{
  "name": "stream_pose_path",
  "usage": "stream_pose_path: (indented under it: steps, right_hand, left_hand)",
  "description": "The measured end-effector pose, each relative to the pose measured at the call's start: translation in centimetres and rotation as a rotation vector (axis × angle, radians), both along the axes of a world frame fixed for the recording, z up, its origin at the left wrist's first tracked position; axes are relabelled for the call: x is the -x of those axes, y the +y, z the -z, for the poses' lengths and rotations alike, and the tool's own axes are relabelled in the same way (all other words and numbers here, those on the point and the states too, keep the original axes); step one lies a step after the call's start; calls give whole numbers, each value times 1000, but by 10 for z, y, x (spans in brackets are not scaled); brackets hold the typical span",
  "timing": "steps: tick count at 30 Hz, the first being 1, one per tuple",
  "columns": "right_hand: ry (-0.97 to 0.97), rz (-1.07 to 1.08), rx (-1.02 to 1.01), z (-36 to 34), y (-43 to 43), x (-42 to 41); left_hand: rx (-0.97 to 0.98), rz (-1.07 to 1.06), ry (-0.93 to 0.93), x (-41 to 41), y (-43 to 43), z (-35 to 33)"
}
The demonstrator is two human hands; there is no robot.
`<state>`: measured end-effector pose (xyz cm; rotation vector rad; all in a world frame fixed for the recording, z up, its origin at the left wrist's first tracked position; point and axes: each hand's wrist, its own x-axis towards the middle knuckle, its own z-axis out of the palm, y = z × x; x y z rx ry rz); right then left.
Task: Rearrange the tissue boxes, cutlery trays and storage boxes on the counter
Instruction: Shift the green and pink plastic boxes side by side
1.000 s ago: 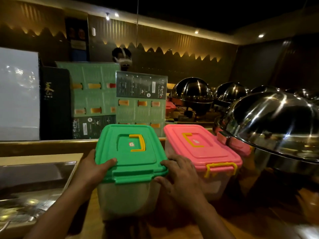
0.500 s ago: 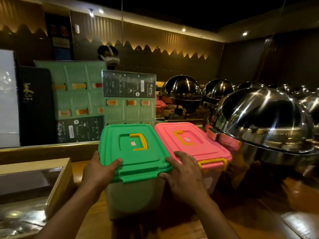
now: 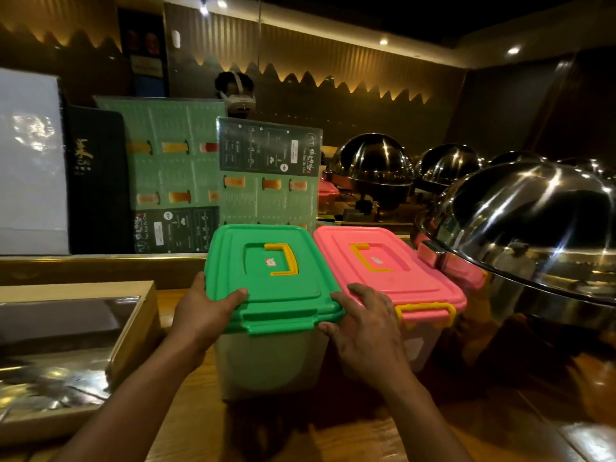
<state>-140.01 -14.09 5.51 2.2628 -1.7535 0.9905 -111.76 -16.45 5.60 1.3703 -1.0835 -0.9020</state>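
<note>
The lower body of the green-lidded storage box [image 3: 271, 285] is dim and pale, and its contents cannot be made out. It stands on the wooden bench [image 3: 266, 428], its right side touching the pink-lidded storage box [image 3: 393, 271], whose far corner is cut off by a steel dome cover [image 3: 533, 221] further right. Behind the green-lidded box, green menu cards [image 3: 270, 175] stand upright with their lower edges hidden. To its left, a shallow wood-framed tray [image 3: 66, 345] runs out of frame.

The left hand [image 3: 203, 315] grips the green lid's left edge, with the thumb flat on top and the fingers hidden round the side. The right hand [image 3: 365, 331] pinches the lid's near right corner, with the thumb under the rim and the fingers spread loosely over the seam onto the pink lid.
</note>
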Motion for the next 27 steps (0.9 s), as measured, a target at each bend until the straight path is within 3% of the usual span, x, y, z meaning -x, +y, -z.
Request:
stream_pose_path:
  steps: [8, 19, 23, 27]
  right_hand:
    - [6, -62, 101, 7, -11, 4]
    - [67, -40, 12, -2, -9, -1]
    - [-159, -71, 126, -14, 19, -35]
    - [-288, -216, 267, -16, 52, -128]
  left_hand:
    - [-20, -36, -42, 1, 4, -2]
    - [-43, 84, -87, -13, 18, -12]
    - [-50, 75, -147, -48, 34, -14]
    - [21, 73, -317, -124, 57, -16]
